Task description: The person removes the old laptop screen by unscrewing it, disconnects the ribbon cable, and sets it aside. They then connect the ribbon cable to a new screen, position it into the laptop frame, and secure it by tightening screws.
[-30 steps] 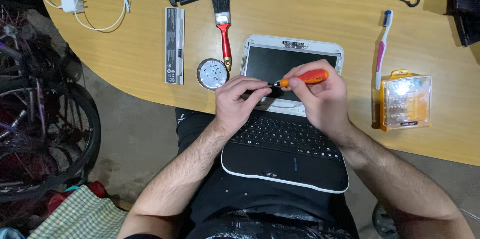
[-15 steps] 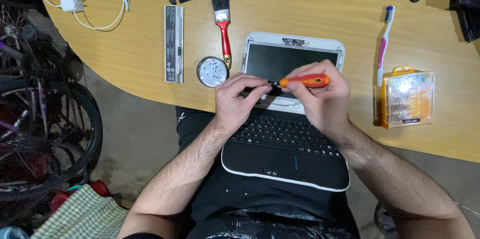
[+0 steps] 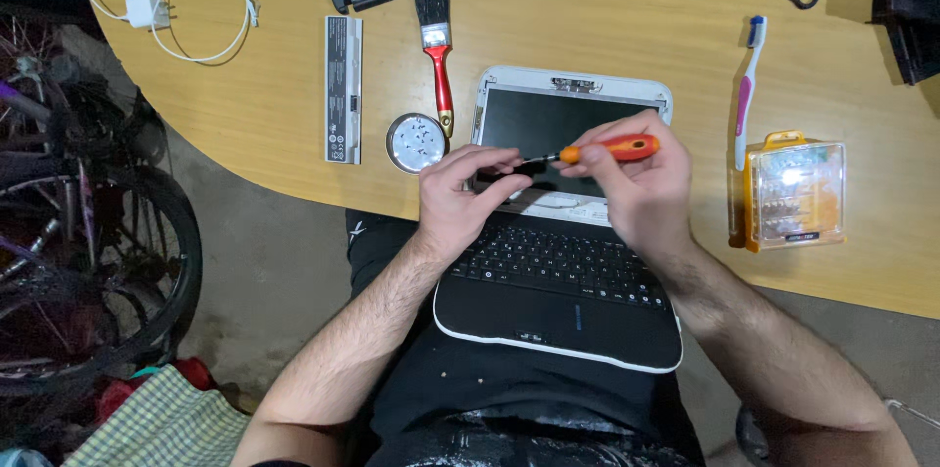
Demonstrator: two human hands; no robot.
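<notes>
Got my right hand (image 3: 641, 188) wrapped around the orange-handled screwdriver (image 3: 605, 149), fingers clamped on the smooth plastic grip, while my left hand (image 3: 460, 198) pinches the thin metal shaft near the tip. Both sit over the hinge of the small white laptop (image 3: 563, 232), which rests on my lap against the rounded wooden table (image 3: 627, 17). At 3 o'clock is a clear orange bit case (image 3: 791, 195); at 10 o'clock a round metal tin (image 3: 415, 142) and a red-handled brush (image 3: 439, 56).
</notes>
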